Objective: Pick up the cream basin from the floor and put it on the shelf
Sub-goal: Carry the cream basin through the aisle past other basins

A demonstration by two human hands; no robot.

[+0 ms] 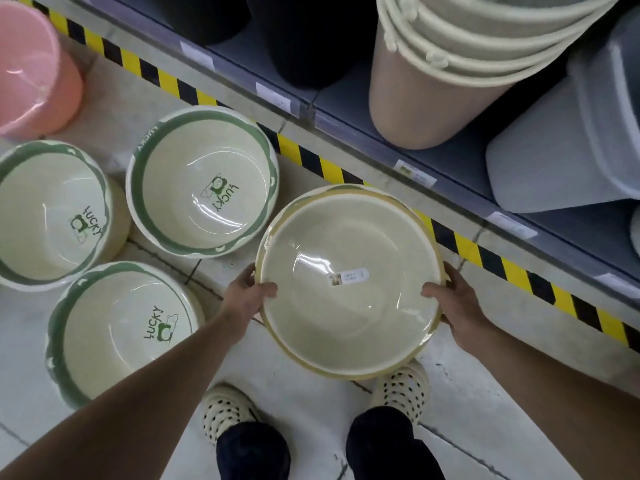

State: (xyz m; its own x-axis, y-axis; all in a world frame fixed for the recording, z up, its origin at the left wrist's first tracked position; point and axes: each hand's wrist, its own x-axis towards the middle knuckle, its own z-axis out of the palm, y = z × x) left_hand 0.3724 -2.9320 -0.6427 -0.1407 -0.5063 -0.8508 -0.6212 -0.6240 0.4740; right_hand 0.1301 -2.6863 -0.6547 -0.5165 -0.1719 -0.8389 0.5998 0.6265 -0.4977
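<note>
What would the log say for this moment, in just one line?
step: carry | cream basin: off the floor, open side up | left hand: grips rim | right hand: grips opposite rim | shelf: basin not there yet

cream basin — round, glossy, white label inside, mouth up, held above floor beside shelf.

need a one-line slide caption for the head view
The left hand and right hand grip the cream basin by its rim, beside three green-rimmed Lucky basins on the floor.
</note>
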